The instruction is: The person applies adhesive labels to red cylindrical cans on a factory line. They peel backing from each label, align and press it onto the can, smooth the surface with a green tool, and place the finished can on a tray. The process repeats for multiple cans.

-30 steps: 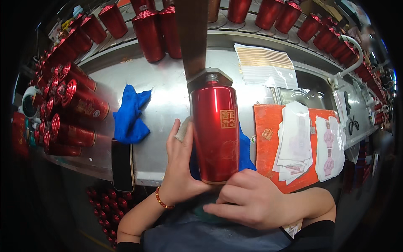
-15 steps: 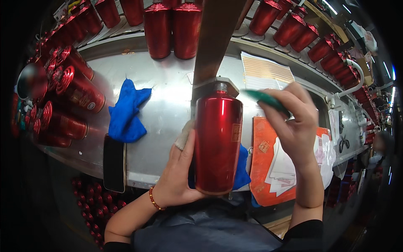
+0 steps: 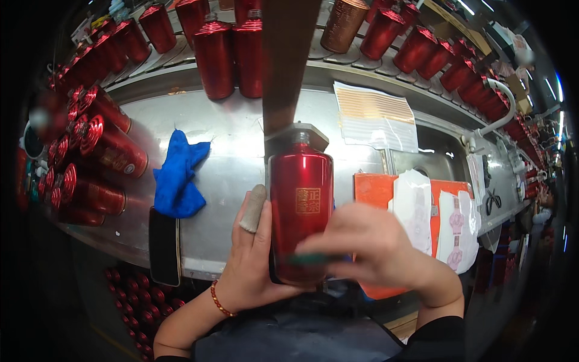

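Observation:
A shiny red bottle (image 3: pixel 301 181) stands upright in front of me, a gold square emblem facing me and its clear neck at a hexagonal plate (image 3: pixel 310 134) on a dark bar. My left hand (image 3: pixel 247 262) is closed on its left side and lower edge, with a beige finger cover (image 3: pixel 253 208) on one finger. In my right hand (image 3: pixel 374 244) is a flat green scraper-like piece (image 3: pixel 310 258), partly hidden and blurred, against or just in front of the bottle's lower part.
A blue cloth (image 3: pixel 180 175) and a black phone-like slab (image 3: pixel 164 247) lie at left, beside several red bottles on their sides (image 3: pixel 114 148). Label sheets (image 3: pixel 374 114) and an orange folder with cut papers (image 3: pixel 368 187) lie at right, near a sink (image 3: pixel 431 148) and scissors (image 3: pixel 493 201). More bottles line a conveyor behind.
My right hand has come down and left with the green piece, from beside the bottle's shoulder to its lower front. The bottle has turned, bringing the gold emblem to face me.

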A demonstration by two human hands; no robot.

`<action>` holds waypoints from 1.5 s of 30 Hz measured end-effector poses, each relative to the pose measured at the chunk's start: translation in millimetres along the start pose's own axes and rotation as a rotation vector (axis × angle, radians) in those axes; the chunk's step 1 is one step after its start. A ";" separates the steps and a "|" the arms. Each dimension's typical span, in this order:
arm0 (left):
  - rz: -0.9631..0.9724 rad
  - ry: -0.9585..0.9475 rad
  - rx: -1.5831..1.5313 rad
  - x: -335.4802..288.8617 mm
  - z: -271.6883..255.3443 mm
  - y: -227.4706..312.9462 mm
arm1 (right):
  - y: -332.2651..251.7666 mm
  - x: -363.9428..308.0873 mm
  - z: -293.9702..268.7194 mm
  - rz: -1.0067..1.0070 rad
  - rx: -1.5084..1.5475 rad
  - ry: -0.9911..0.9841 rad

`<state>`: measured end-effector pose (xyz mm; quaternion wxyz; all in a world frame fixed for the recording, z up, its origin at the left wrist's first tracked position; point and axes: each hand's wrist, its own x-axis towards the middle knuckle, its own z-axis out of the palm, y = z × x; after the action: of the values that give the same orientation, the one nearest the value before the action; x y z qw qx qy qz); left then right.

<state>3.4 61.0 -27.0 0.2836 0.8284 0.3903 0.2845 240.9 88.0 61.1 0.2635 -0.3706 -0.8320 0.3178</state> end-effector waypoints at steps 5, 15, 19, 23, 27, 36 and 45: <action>0.034 0.077 0.021 2.3 11.6 10.4 | 17.4 -25.6 1.2 0.242 -0.106 0.442; -0.020 -0.042 -0.066 -7.1 15.2 -4.1 | -6.6 -47.9 25.8 0.300 0.142 0.331; -0.007 -0.132 -0.183 -7.4 9.2 -21.8 | 63.9 -63.0 5.7 0.573 -0.156 0.507; -0.011 0.075 0.070 -7.1 13.2 4.0 | 65.1 -61.2 -4.2 0.606 0.414 0.578; 0.173 0.060 0.270 11.1 12.8 23.0 | 78.1 -48.8 8.3 0.622 0.642 0.562; 0.157 0.191 0.092 -36.6 7.6 3.1 | 120.1 -14.7 6.5 0.701 0.894 0.001; 0.637 0.184 0.252 -46.5 -0.6 1.9 | 139.8 17.5 35.3 0.519 1.115 -0.145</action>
<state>-20.9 22.5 -37.0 0.0398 0.9079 0.1685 0.3818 269.6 163.1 -59.8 0.2745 -0.3449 -0.4390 0.7829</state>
